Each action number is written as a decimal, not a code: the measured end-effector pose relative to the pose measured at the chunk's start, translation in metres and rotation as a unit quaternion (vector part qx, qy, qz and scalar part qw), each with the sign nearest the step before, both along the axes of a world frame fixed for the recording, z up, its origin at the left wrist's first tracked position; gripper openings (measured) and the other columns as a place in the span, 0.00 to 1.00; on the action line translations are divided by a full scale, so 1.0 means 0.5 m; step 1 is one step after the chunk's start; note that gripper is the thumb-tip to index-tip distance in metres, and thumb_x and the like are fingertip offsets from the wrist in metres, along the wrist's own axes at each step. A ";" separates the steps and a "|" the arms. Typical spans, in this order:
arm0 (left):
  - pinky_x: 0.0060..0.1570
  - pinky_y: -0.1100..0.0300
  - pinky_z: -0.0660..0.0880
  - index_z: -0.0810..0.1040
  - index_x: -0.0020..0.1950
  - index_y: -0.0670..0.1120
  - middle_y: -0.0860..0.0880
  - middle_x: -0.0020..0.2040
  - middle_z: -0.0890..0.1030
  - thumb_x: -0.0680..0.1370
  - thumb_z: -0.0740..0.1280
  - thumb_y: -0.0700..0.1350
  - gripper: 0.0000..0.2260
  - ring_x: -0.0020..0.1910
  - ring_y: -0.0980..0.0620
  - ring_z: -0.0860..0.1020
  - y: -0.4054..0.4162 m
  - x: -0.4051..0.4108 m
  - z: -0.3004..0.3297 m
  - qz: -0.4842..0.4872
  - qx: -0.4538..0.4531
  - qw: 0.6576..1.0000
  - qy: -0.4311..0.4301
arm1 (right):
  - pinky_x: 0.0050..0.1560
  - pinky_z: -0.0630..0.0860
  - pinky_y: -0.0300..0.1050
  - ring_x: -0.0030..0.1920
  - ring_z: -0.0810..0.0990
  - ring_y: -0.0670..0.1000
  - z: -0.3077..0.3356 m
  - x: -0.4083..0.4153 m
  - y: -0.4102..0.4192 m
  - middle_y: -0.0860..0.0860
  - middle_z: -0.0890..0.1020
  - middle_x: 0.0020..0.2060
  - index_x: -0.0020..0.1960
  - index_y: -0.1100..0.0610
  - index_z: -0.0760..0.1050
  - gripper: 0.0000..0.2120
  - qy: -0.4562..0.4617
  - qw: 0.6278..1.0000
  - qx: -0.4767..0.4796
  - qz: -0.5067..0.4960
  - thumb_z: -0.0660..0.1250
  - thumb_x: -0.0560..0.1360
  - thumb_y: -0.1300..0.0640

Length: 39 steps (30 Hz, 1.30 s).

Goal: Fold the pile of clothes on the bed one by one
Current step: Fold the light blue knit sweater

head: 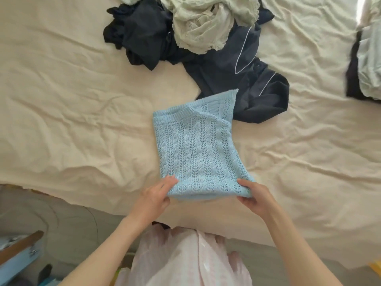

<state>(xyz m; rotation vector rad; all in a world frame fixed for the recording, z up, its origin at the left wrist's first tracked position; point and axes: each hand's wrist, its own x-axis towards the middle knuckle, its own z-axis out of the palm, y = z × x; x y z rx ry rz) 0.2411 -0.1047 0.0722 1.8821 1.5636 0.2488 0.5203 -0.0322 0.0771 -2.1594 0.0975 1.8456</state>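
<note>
A light blue openwork knit sweater (195, 149) lies partly folded on the bed (61, 120), near the edge closest to the person. Its ribbed neckline points away from the person and one side is folded over the body, with a ribbed corner sticking up toward the dark clothes behind it. The left hand (155, 198) grips the near left corner of the sweater: the thumb lies on top of the knit and the fingers (165, 200) curl under the hem. The right hand (256, 196) grips the near right corner the same way, thumb on top and fingers tucked beneath, so the near hem is lifted a little off the sheet.

Beyond the sweater sits the unfolded pile. A navy garment with white piping (237, 65) spreads out just beyond the sweater's far corner, touching or slightly overlapped by it. A crumpled black garment (136, 36) lies to its left, and a pale green lacy garment (206, 23) is heaped on top of both. At the right edge of the bed, well apart from the pile, lies a stack of clothes (369, 65) with a pale green piece over a dark one. The bed's cream sheet is wrinkled all over. The person wears a pale pink top (185, 259).
</note>
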 end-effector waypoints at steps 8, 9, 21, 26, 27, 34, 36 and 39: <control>0.38 0.72 0.71 0.75 0.57 0.56 0.55 0.39 0.80 0.68 0.68 0.44 0.18 0.35 0.58 0.77 0.100 -0.038 0.064 0.227 -0.117 0.958 -0.133 | 0.23 0.71 0.35 0.23 0.73 0.46 0.081 -0.029 0.074 0.52 0.75 0.26 0.42 0.58 0.73 0.03 0.026 0.993 0.047 -0.104 0.66 0.74 0.62; 0.42 0.67 0.73 0.74 0.59 0.57 0.51 0.44 0.81 0.69 0.67 0.46 0.19 0.38 0.55 0.78 0.132 -0.043 0.063 0.250 -0.098 0.953 -0.140 | 0.25 0.73 0.36 0.27 0.75 0.47 0.088 -0.040 0.105 0.52 0.77 0.28 0.43 0.57 0.73 0.03 0.043 0.989 0.073 -0.119 0.66 0.75 0.60; 0.72 0.43 0.43 0.48 0.77 0.57 0.47 0.78 0.44 0.81 0.52 0.56 0.25 0.76 0.44 0.41 0.253 0.029 -0.093 0.021 -0.046 0.972 0.229 | 0.72 0.56 0.58 0.73 0.61 0.60 -0.107 -0.169 0.181 0.60 0.65 0.72 0.71 0.59 0.67 0.21 -0.295 0.505 0.458 0.669 0.60 0.79 0.56; 0.72 0.43 0.42 0.47 0.77 0.57 0.50 0.78 0.41 0.81 0.51 0.57 0.25 0.76 0.46 0.38 0.246 0.017 -0.145 0.020 -0.079 0.973 0.215 | 0.74 0.47 0.55 0.75 0.56 0.57 -0.173 -0.161 0.189 0.56 0.58 0.75 0.76 0.53 0.58 0.24 -0.296 0.455 0.422 0.726 0.55 0.81 0.49; 0.72 0.42 0.44 0.51 0.77 0.56 0.48 0.78 0.44 0.81 0.53 0.55 0.25 0.76 0.45 0.40 0.251 0.019 -0.138 0.033 -0.062 0.980 0.185 | 0.74 0.47 0.55 0.75 0.56 0.56 -0.166 -0.164 0.194 0.55 0.59 0.75 0.75 0.53 0.59 0.23 -0.288 0.470 0.424 0.718 0.55 0.81 0.50; 0.67 0.53 0.65 0.63 0.72 0.40 0.40 0.68 0.70 0.78 0.65 0.52 0.27 0.66 0.44 0.70 0.260 -0.015 -0.103 0.522 -0.185 0.828 -0.088 | 0.61 0.69 0.49 0.58 0.75 0.57 -0.090 -0.117 0.185 0.57 0.77 0.57 0.61 0.62 0.73 0.20 -0.362 0.807 0.376 0.277 0.70 0.74 0.53; 0.62 0.49 0.72 0.68 0.68 0.40 0.43 0.63 0.76 0.76 0.66 0.55 0.27 0.60 0.45 0.76 0.264 -0.021 -0.109 0.572 -0.279 0.749 -0.183 | 0.60 0.73 0.48 0.57 0.78 0.53 -0.091 -0.094 0.201 0.54 0.78 0.58 0.63 0.59 0.72 0.21 -0.167 0.946 0.242 0.133 0.68 0.75 0.49; 0.56 0.50 0.75 0.67 0.68 0.40 0.43 0.62 0.77 0.77 0.66 0.52 0.25 0.57 0.47 0.78 0.275 -0.030 -0.116 0.541 -0.319 0.733 -0.261 | 0.47 0.78 0.44 0.51 0.82 0.48 -0.111 -0.067 0.229 0.52 0.82 0.54 0.61 0.56 0.75 0.16 0.061 0.985 0.152 0.050 0.63 0.78 0.49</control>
